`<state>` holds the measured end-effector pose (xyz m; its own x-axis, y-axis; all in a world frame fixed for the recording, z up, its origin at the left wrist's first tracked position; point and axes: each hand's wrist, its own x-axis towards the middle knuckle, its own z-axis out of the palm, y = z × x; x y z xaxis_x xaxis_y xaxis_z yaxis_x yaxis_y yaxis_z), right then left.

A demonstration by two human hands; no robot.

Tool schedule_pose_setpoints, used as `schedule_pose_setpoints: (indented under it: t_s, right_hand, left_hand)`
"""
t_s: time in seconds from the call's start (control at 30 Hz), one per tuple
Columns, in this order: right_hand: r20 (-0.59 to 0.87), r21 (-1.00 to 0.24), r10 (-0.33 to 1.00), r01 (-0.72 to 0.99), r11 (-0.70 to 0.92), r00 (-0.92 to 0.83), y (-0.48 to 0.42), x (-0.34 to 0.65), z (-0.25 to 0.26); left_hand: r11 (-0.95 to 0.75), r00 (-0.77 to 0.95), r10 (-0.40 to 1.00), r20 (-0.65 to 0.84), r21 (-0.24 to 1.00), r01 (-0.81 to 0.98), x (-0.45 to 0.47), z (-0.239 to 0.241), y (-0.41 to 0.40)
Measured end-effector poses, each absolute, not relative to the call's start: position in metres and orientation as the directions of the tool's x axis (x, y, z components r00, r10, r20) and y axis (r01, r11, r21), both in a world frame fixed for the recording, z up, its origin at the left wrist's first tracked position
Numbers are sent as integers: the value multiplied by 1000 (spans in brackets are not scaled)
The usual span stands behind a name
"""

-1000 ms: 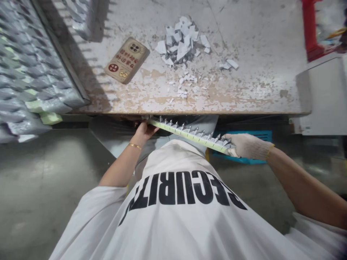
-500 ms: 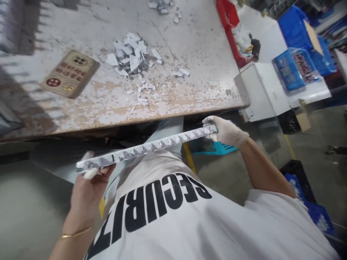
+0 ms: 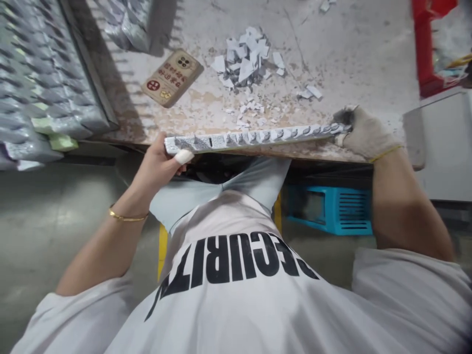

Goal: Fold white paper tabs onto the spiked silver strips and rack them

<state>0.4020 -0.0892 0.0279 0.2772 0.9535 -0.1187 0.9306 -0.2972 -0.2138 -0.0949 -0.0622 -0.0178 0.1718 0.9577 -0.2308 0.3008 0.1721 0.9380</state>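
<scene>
Silvery strip (image 3: 254, 139) in both hands (image 3: 153, 164); phone (image 3: 172, 78), white scraps (image 3: 248, 59) beyond

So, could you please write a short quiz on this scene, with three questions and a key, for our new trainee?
1. What covers the right hand?
2. True or false: the phone lies on the table, to the left of the big pile of scraps as pictured.
3. Fill in: the left hand and right hand hold the strip at its opposite ____.

Key: 1. A pale glove. 2. True. 3. Ends.
</scene>
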Motion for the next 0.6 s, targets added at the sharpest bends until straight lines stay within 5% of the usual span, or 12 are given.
schedule_pose_setpoints:
  t_s: [0.2, 0.37, 0.6]
  right_hand:
    - [-87, -209, 963, 941, -267, 254, -72, 417, 18]
    - [-89, -271, 952, 912, -306, 293, -55, 418, 16]
    - [-106, -368, 942, 867, -336, 320, -28, 445, 28]
  left_hand:
    - [196, 152, 936, -318, 829, 524, -94, -34, -59]
    - [12, 124, 963, -238, 498, 867, -94, -39, -64]
    - [-228, 265, 958, -110, 267, 936, -72, -39, -68]
